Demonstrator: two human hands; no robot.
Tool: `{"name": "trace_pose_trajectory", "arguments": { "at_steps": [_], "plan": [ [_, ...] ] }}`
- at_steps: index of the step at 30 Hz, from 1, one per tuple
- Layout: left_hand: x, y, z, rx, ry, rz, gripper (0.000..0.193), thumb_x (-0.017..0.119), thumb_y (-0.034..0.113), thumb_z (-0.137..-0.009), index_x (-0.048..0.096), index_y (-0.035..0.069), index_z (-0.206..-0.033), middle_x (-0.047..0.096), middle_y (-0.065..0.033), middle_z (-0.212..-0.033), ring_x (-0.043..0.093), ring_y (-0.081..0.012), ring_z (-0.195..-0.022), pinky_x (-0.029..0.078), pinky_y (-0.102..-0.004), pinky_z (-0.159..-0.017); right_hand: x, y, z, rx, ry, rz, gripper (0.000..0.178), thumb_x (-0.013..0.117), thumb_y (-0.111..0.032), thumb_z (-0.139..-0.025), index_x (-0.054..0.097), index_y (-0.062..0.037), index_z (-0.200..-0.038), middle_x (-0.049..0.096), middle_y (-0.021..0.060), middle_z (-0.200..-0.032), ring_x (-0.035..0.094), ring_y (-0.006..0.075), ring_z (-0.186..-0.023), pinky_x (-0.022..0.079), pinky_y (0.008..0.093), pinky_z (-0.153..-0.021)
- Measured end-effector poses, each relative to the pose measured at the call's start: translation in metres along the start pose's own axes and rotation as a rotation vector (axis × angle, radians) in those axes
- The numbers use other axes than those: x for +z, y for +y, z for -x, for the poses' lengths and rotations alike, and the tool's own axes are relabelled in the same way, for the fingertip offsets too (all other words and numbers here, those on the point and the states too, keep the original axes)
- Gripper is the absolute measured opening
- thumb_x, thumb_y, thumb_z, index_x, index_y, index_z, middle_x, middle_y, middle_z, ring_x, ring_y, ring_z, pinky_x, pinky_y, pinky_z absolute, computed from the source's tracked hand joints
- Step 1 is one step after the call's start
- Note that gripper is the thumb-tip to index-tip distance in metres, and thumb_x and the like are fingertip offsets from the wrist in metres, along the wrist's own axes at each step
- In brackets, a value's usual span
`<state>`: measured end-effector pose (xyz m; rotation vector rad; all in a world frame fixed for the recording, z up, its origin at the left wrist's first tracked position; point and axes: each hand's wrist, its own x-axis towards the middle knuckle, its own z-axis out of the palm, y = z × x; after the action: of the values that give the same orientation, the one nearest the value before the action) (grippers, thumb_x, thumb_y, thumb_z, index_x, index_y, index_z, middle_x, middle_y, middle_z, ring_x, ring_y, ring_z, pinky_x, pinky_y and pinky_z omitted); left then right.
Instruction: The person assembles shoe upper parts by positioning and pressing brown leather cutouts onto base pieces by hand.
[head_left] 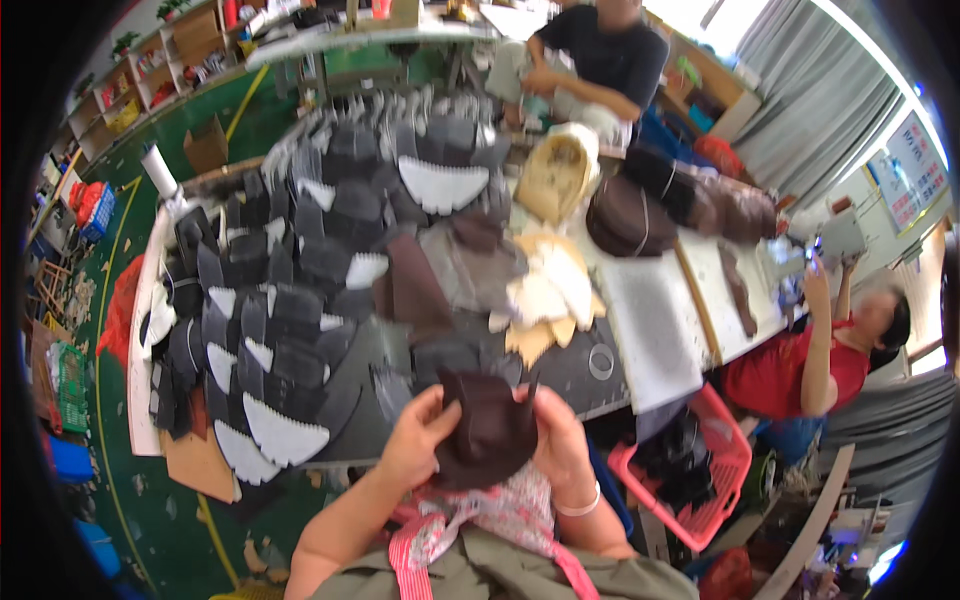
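Note:
A dark brown leather-like piece point(487, 435), curved and folded like part of a shoe upper, is held up between both hands near the table's front edge. My left hand point(422, 435) pinches its left side, thumb on the near face. At its right edge, my right hand point(560, 440) grips with bent fingers. Just beyond lies a black cut piece point(450, 355) on the dark tabletop. Flat brown pieces point(415, 285) and cream pieces with zigzag edges point(555, 290) lie farther back. Overlapping black pieces point(340, 250), some with white undersides showing, cover the left side.
A clear ring point(600, 362) lies at the table's right front. Brown bundles point(630, 215) and a cream stack point(555, 175) stand behind. A pink basket point(725, 460) with black pieces is at my right. One person sits across; another in red point(800, 375) works at a machine point(840, 235).

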<state>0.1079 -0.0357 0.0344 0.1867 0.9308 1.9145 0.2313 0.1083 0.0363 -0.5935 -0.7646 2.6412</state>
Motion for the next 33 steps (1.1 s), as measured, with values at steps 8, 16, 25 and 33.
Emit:
{"name": "trace_pose_trajectory", "arguments": {
  "at_steps": [8, 16, 25, 33],
  "plan": [
    [-0.017, 0.005, -0.002, 0.087, 0.123, 0.077, 0.014, 0.053, 0.011, -0.092, 0.056, 0.002, -0.102, 0.063, -0.0061, -0.099, 0.061, -0.0125, -0.088, 0.049, -0.0271, -0.079, -0.002, 0.0, -0.015, -0.15, 0.173, 0.058, 0.021, 0.048, -0.019, -0.095, 0.058, -0.0005, -0.096, 0.066, 0.0108, -0.087, 0.065, 0.0185, -0.073, 0.054, 0.0305, -0.066],
    [-0.03, -0.007, -0.001, 0.153, 0.195, -0.035, 0.005, 0.054, 0.009, -0.091, 0.053, 0.006, -0.087, 0.06, -0.0017, -0.087, 0.058, -0.0093, -0.08, 0.047, -0.0253, -0.074, -0.019, 0.002, -0.008, -0.281, 0.39, 0.212, 0.016, 0.055, -0.016, -0.091, 0.06, -0.0017, -0.09, 0.062, 0.0028, -0.078, 0.059, 0.0086, -0.066, 0.047, 0.0211, -0.059],
    [-0.025, 0.003, 0.003, 0.283, 0.316, -0.035, 0.006, 0.053, 0.013, -0.092, 0.054, 0.008, -0.091, 0.063, -0.0039, -0.089, 0.061, -0.0121, -0.079, 0.049, -0.0259, -0.07, -0.029, -0.002, -0.018, -0.282, 0.383, 0.033, 0.013, 0.058, -0.017, -0.09, 0.056, -0.0047, -0.089, 0.061, 0.002, -0.079, 0.057, 0.0078, -0.064, 0.048, 0.0213, -0.056],
    [-0.042, 0.005, 0.025, 1.007, 0.415, -0.687, 0.029, 0.058, 0.004, -0.085, 0.048, -0.004, -0.11, 0.057, -0.0123, -0.102, 0.057, -0.0206, -0.087, 0.05, -0.0342, -0.077, 0.017, -0.017, 0.027, -1.043, -0.058, 0.819, 0.028, 0.063, 0.005, -0.079, 0.052, 0.0002, -0.105, 0.065, 0.0132, -0.089, 0.064, 0.0172, -0.078, 0.052, 0.0305, -0.073]
  ]
}}
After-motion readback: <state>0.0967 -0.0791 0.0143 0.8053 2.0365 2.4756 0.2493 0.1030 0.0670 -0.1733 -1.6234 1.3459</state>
